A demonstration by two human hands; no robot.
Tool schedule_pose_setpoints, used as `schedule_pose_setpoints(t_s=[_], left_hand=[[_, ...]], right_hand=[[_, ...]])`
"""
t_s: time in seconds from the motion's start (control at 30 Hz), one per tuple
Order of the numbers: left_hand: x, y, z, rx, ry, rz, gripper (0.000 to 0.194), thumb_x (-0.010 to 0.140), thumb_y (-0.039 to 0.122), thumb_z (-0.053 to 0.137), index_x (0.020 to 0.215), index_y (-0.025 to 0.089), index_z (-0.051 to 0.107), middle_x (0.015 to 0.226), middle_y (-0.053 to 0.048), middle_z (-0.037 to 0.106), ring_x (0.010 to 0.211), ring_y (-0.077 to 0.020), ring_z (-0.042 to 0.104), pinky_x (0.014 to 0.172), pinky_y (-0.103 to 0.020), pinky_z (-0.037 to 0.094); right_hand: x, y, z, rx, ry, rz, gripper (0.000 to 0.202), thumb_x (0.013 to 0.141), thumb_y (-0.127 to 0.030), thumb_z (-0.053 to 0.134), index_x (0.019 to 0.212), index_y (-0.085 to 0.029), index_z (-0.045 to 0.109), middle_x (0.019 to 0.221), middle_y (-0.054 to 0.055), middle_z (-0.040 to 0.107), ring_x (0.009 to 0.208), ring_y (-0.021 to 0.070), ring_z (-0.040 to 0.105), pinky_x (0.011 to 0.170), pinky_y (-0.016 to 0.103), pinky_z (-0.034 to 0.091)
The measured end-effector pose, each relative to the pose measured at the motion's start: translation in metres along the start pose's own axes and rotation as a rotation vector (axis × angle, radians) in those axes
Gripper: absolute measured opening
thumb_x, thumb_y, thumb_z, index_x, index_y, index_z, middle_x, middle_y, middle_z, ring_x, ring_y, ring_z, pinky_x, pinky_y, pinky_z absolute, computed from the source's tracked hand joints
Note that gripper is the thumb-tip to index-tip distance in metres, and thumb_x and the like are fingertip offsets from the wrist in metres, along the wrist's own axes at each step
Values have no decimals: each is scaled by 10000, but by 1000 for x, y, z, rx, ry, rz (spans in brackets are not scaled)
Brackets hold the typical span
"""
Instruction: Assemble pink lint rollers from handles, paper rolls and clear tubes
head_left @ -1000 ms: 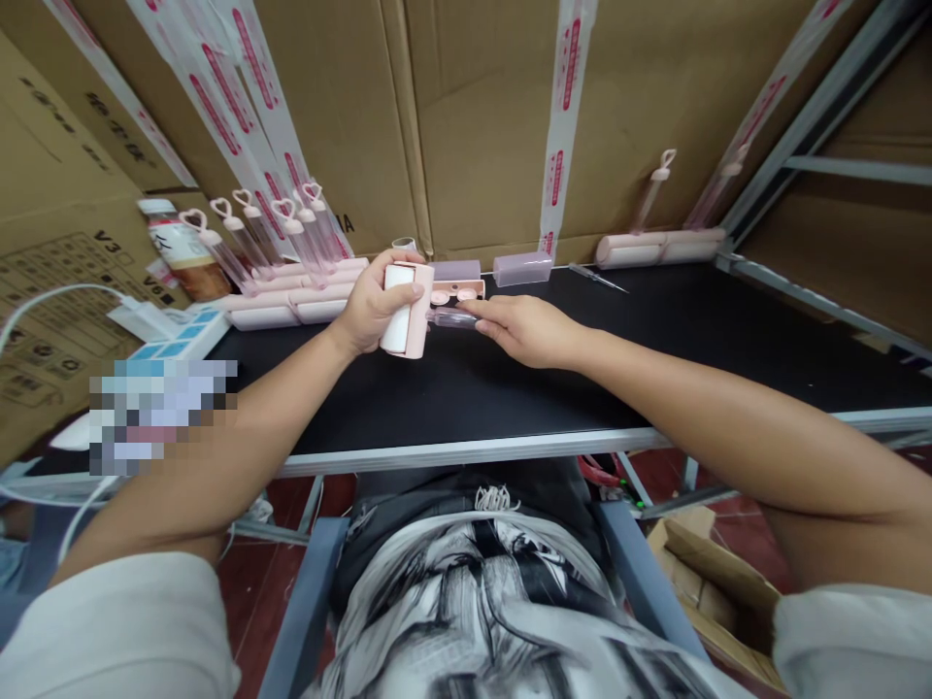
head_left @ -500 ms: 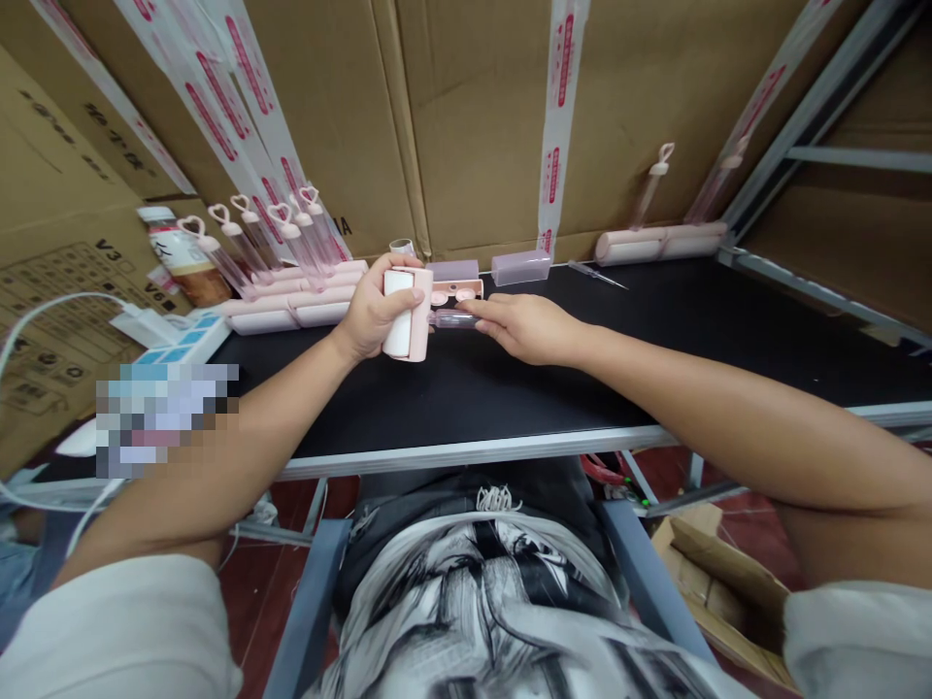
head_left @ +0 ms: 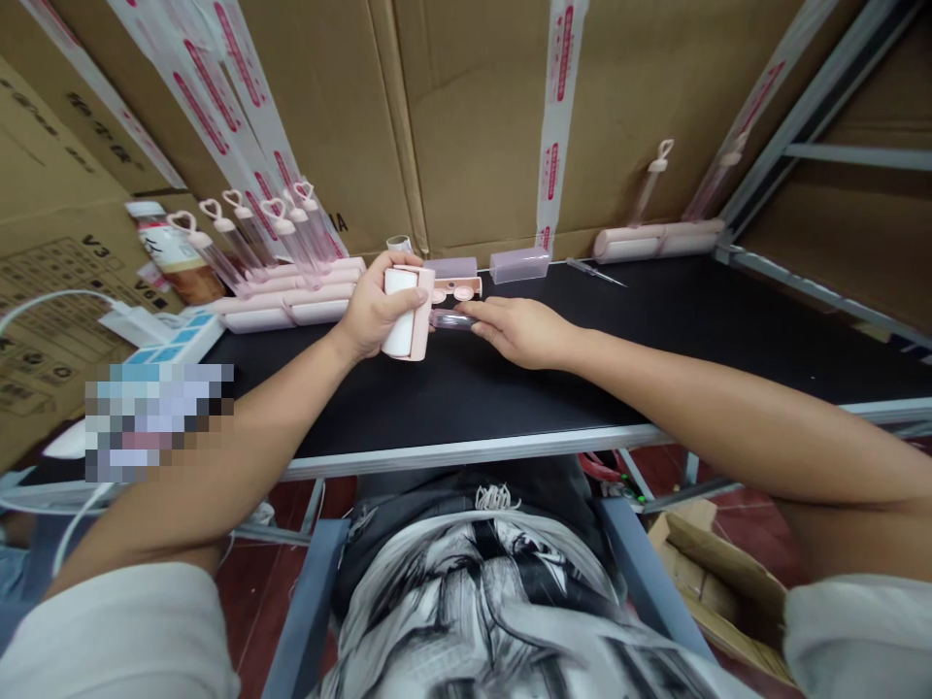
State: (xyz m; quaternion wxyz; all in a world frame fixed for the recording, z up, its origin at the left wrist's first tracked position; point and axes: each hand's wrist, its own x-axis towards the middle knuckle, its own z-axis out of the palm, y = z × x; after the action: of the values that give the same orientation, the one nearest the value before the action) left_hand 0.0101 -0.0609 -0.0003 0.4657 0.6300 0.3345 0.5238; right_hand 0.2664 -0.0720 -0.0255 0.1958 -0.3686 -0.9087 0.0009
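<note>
My left hand [head_left: 370, 313] is wrapped round the head of a lint roller [head_left: 403, 316], a white roll in a pale pink housing, with the thumb lying across it. From the housing a clear handle [head_left: 449, 318] points right. The fingers of my right hand [head_left: 530, 332] are closed on the far end of this handle, hiding its tip. Just behind the handle lies a small pink part [head_left: 466, 288] with round pieces at its front. Two translucent purple covers, a left one [head_left: 451, 268] and a right one [head_left: 520, 264], lie at the back of the table.
Several lint rollers [head_left: 287, 309] with heart-loop handles stand at the left, beside a bottle [head_left: 175, 250] and a power strip [head_left: 182, 340]. Two more rollers [head_left: 659, 241] are at the back right, near a thin screwdriver [head_left: 597, 273]. Cardboard [head_left: 473, 126] walls the black table [head_left: 437, 408].
Both hands keep their hold on the lint roller in nearly the same place. My right hand has shifted very slightly, and the view has turned a little.
</note>
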Motion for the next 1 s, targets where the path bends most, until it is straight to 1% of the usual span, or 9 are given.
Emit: schedule_pose_setpoints(t_s=[0.3, 0.47, 0.57, 0.63, 0.7, 0.73, 0.8, 0.9, 1.0], left_hand=[[1, -3, 4, -42, -10, -27, 603, 615, 352, 926, 1081, 254, 556, 814, 35, 693, 580, -186, 693, 538, -329, 612], [6, -2, 2, -65, 19, -63, 646, 593, 301, 909, 1137, 248, 565, 850, 24, 717, 639, -186, 712, 581, -307, 613], [9, 11, -4, -151, -37, -112, 587, 782, 524, 822, 1238, 246, 580, 926, -17, 752, 741, -234, 764, 653, -358, 647], [10, 19, -9, -214, -107, -121, 602, 961, 705, 558, 1298, 208, 606, 1022, -80, 781, 859, -291, 797, 720, -427, 665], [10, 21, -13, -234, -154, -108, 728, 1012, 765, 383, 1310, 153, 645, 1113, -145, 797, 969, -341, 805, 794, -480, 672], [10, 19, -13, -226, -167, -93, 740, 1003, 763, 410, 1294, 134, 669, 1143, -168, 802, 1020, -357, 802, 833, -488, 672], [8, 10, -9, -185, -198, -63, 631, 925, 668, 648, 1254, 132, 713, 1194, -180, 807, 1127, -364, 786, 907, -472, 663], [2, -4, 9, -118, -271, 15, 607, 763, 428, 915, 1276, 162, 729, 1301, -158, 794, 1266, -345, 741, 1009, -437, 624], [-2, -8, 27, -60, -219, 138, 573, 795, 519, 932, 1189, 144, 750, 1219, -138, 816, 1229, -300, 753, 1064, -394, 592]], right_hand=[[-3, -5, 3, -11, 5, -3, 545, 1124, -360, 390, 1594, -153, 573, 1393, 192, 735, 1157, 336, 738, 965, 442, 563], [1, 4, 9, 121, 54, -74, 498, 1108, -337, 387, 1493, -132, 627, 1394, 187, 739, 1222, 320, 714, 1048, 452, 540], [3, 9, 12, 218, 148, -131, 445, 1115, -382, 388, 1354, -135, 671, 1290, 184, 760, 1142, 304, 715, 1020, 437, 538], [5, 11, 13, 318, 245, -142, 442, 1131, -481, 391, 1271, -161, 662, 1174, 155, 763, 1027, 272, 708, 961, 416, 548], [7, 11, 16, 498, 333, -123, 467, 1125, -603, 409, 1231, -200, 620, 1020, 93, 730, 861, 217, 674, 846, 372, 562], [8, 11, 17, 615, 360, -109, 477, 1109, -656, 435, 1224, -221, 594, 956, 56, 697, 785, 189, 649, 777, 344, 562], [11, 8, 21, 859, 361, -77, 492, 1055, -725, 526, 1198, -255, 544, 903, 4, 638, 684, 148, 624, 648, 290, 543], [14, 0, 29, 1104, 259, -24, 524, 977, -739, 664, 1131, -269, 490, 919, -14, 633, 667, 138, 680, 563, 256, 542], [14, -10, 33, 1125, 160, -46, 517, 973, -711, 692, 1118, -257, 492, 895, -5, 669, 706, 166, 718, 621, 291, 603]])
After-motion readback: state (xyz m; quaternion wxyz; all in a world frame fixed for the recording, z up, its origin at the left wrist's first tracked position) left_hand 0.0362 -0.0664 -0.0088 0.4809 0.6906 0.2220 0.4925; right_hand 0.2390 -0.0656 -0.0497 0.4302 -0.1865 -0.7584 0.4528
